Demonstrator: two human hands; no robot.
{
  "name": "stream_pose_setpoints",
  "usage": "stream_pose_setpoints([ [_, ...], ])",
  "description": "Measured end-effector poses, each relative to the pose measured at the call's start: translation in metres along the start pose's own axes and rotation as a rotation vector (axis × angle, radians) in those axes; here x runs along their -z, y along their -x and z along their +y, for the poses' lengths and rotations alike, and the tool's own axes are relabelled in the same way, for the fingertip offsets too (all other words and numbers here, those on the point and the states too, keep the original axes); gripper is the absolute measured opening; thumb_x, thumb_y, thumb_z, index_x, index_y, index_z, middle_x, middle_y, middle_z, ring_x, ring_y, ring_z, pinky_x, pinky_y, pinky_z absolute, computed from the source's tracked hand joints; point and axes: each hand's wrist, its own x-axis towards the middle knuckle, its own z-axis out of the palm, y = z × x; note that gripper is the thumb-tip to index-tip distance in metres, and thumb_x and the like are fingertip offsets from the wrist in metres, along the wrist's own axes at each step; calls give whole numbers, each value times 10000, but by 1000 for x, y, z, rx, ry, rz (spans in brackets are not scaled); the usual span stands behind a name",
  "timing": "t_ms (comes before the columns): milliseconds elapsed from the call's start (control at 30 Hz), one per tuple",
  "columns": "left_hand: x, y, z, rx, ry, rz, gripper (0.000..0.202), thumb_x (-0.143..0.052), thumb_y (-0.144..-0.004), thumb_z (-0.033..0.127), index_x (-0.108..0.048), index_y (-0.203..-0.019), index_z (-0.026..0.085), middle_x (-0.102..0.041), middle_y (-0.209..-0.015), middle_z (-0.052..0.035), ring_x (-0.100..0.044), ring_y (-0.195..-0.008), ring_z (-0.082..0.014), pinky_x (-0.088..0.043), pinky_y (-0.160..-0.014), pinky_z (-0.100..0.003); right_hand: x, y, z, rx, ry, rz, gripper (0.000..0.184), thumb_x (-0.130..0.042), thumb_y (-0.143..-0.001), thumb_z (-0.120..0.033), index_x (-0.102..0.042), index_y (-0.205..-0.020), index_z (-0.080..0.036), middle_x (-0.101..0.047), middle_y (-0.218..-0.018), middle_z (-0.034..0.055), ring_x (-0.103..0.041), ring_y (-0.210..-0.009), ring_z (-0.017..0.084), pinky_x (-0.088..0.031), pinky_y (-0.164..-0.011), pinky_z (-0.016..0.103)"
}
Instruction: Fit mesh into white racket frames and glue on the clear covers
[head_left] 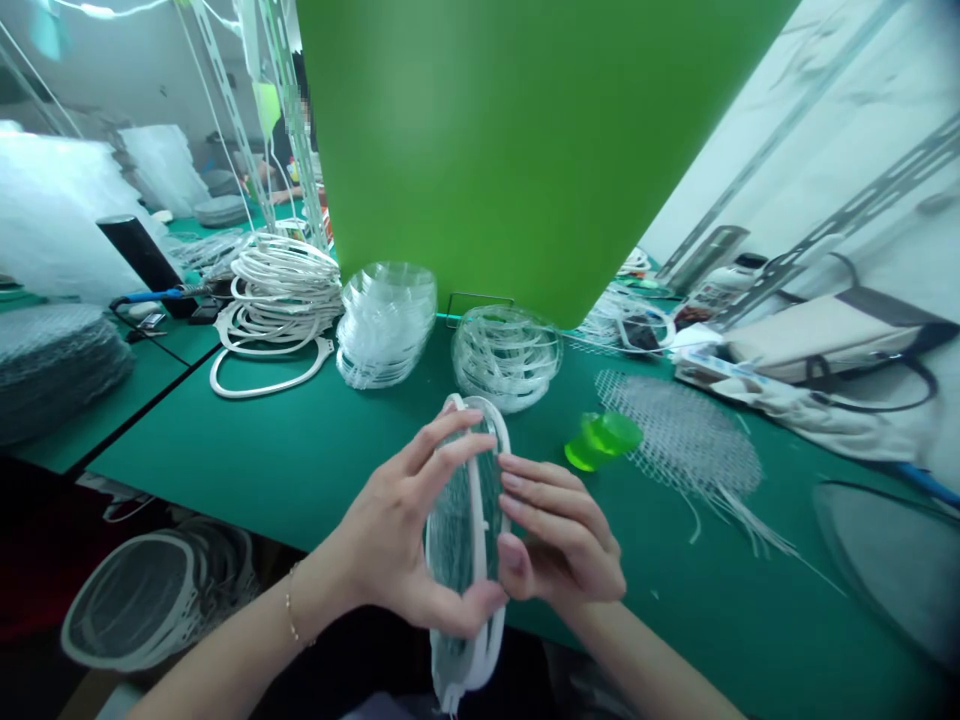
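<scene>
1. An oval white plastic frame (459, 535) with a clear panel stands on edge, held above a green cutting mat (300, 480).
2. The left hand (405, 520) and right hand (559, 530) clasp it from either side.
3. A stack of clear rings (506, 358) and a translucent green cup (602, 440) sit beyond.

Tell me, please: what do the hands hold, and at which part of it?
The left hand and right hand hold a white oval frame with a clear panel, around its middle, by the rim.
</scene>
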Motion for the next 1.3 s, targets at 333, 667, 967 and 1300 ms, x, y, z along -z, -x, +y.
stream_pose_setpoints([
  [333, 3, 4, 2, 21, -70, -4, 803, -762, -641, 410, -394, -1340, 266, -361, -1522, -135, -332, -1447, -393, -386, -1127, -541, 15, -9, 7, 83, -14, -225, 261, -539, -791, -184, -699, -996, -201, -660, -841, 52, -738, -829, 232, -573, -614, 335],
  [667, 9, 8, 31, 108, -122, -15, 884, -670, -573, 223, -348, -1395, 268, -380, -1464, -119, -327, -1440, -387, -382, -1144, -547, 8, -8, -3, 173, -76, -231, 166, -507, -756, -232, -652, -837, -229, -692, -888, 44, -715, -874, 233, -561, -732, 396],
  [967, 21, 31, 41, 330, 93, 9, 994, -625, -680, 84, -219, -1549, 345, -182, -1647, -106, -486, -1352, -368, -625, -841, -386, -15, -19, -25, 174, -150, -270, 128, -524, -692, -196, -581, -805, -211, -626, -687, 7, -639, -645, 178, -520, -633, 354],
  [1300, 35, 58, 33, 619, 417, 20, 809, -600, -878, 132, -244, -1574, 341, -626, -1359, -121, -396, -468, 12, -312, -378, -89, -37, -22, -39, 171, -143, -338, 142, -549, -654, -147, -529, -780, -211, -564, -646, 0, -561, -604, 164, -444, -590, 332],
])
